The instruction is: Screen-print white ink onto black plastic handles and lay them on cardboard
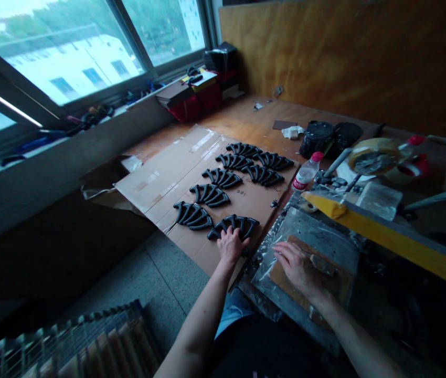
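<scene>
Black ribbed part [243, 224]: on cardboard [160, 184], presumably shielding the worktop [226, 113]. Left hand [231, 245]: spread upon it from six o'clock, apparently steadying. Right hand [297, 266]: four o'clock of left, fingers slightly parted.

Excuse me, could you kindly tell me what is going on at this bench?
A person is working with both bare hands. The left hand has its fingers on the nearest group of black parts, which lies on the cardboard. More groups lie fanned out farther along it. The right hand is over the brown board; whether it holds anything is not clear. A bottle stands beside the cardboard.
</scene>
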A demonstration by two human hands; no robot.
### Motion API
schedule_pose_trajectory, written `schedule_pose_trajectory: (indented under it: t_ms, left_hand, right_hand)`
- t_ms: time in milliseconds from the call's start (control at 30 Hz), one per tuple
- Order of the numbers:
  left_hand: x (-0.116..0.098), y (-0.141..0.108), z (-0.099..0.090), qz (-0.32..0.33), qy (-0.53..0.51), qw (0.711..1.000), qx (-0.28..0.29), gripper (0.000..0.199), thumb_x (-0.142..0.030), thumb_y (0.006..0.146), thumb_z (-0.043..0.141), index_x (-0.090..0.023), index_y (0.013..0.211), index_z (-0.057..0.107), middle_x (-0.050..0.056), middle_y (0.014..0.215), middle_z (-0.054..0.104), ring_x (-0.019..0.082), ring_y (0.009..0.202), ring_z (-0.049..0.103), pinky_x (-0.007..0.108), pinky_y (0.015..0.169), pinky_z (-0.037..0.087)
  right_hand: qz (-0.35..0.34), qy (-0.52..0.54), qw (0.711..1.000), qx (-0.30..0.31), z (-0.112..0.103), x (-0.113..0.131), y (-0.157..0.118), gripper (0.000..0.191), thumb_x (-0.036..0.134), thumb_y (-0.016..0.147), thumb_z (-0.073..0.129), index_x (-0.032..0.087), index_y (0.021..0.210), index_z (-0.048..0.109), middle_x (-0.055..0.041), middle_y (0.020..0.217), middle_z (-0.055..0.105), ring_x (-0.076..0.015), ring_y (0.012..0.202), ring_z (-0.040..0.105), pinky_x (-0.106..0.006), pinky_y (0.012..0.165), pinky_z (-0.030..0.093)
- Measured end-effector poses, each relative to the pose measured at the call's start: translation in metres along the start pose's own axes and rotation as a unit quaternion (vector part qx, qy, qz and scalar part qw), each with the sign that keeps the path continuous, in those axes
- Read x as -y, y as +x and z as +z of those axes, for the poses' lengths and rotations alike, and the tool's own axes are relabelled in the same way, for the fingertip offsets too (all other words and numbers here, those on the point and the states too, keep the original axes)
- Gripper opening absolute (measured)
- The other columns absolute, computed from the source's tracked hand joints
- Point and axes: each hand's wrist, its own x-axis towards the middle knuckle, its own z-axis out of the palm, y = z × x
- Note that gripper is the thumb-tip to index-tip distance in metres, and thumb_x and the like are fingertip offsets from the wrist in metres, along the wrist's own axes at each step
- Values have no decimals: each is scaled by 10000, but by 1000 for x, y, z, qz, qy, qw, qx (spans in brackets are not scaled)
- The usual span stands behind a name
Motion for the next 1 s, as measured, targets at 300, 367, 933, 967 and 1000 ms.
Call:
schedule_pose_trajectory:
  t_ms: [300,367,933,967,1000]
  left_hand:
    - [-26,11,-33,4,-78,996,-51,516,-561,787,609,-263,1208,627,105,1324,568,307,1189,500,419,929,420]
    - [-34,34,-43,36,-51,996,-69,483,-535,786,617,-262,1184,637,110,1306,573,322,1191,478,442,930,406]
    - [-60,172,-16,210,50,976,22,538,-530,840,521,-233,1286,569,174,1361,493,378,1238,431,533,934,408]
    - [-58,173,-15,212,50,976,17,573,-531,845,511,-237,1336,530,179,1390,473,392,1266,408,550,939,403]
    - [-56,174,-13,214,48,976,9,624,-545,844,507,-237,1385,483,187,1417,450,412,1294,378,573,946,394]
  right_hand:
    - [81,15,995,-52,-34,-16,-22,273,384,944,453,270,983,698,-75,1022,721,-244,950,690,-415,853,570]
    - [109,8,992,-58,-40,-19,-32,280,410,939,456,277,993,696,-75,1033,724,-249,951,692,-420,853,571]
    - [393,-83,893,-205,-57,-20,-177,290,427,885,487,244,968,697,-90,1035,712,-259,981,671,-429,892,538]
    - [415,-89,880,-212,-60,-23,-192,285,406,878,487,233,974,694,-94,1028,713,-260,972,672,-433,888,534]
    - [437,-95,867,-219,-64,-26,-207,282,383,871,488,221,979,691,-99,1021,714,-261,960,674,-435,884,531]
